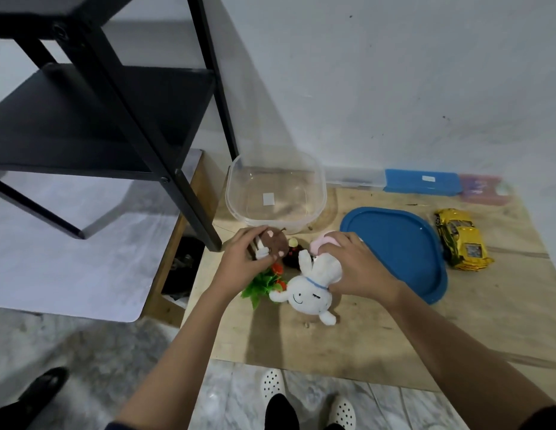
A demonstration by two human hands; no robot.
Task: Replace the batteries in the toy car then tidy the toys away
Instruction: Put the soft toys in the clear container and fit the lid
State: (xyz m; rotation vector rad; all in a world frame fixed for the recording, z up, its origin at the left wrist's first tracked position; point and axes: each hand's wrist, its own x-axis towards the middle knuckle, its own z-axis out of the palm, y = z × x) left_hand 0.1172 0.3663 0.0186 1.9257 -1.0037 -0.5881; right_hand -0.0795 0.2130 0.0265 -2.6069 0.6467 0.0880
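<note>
On the low wooden table (363,336), my left hand (242,259) grips a brown round plush toy with pale spots (60,242). My right hand (356,263) is closed on the body of a white plush rabbit (304,294) with a blue collar, which lies face up; something pink (321,243) shows under my fingers. Between the hands lie a green leafy toy with red fruit (264,282) and a small dark toy (292,259). The yellow toy car (461,240) rests at the right, apart from both hands. A clear plastic tub (275,190) stands open behind the toys.
The tub's blue lid (397,249) lies flat between my right hand and the car. Clear, blue and pink boxes (422,181) line the wall. A black metal shelf unit (100,119) stands at the left, one leg touching the table corner. My feet in white clogs (304,398) are below.
</note>
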